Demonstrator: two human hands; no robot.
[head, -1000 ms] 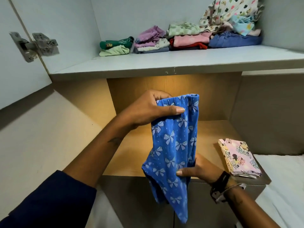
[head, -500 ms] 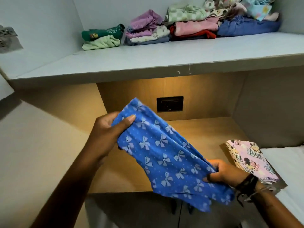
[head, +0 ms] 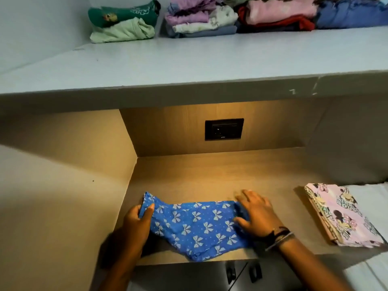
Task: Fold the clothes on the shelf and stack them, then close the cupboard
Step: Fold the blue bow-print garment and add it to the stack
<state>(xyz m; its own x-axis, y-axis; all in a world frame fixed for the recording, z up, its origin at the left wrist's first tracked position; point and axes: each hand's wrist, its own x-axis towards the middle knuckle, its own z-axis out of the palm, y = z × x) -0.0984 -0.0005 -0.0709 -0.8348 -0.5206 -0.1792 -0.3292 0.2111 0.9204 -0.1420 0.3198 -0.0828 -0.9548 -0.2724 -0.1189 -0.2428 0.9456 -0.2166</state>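
A blue garment with white bows lies flat on the lit wooden shelf. My left hand pinches its left end between thumb and fingers. My right hand rests palm-down on its right end with the fingers spread. A folded pink cartoon-print garment lies on the same shelf to the right. On the grey upper shelf, several clothes sit along the back: a green pile, a purple and white pile, a pink and red pile and a blue one.
A black wall socket is set in the back panel above the wooden shelf. Two dark handles show on the doors below the shelf's front edge. A white surface lies at the far right.
The blue garment was held up in the air, then swung level and came down onto the wooden shelf. My right hand went from gripping it to pressing flat on it.
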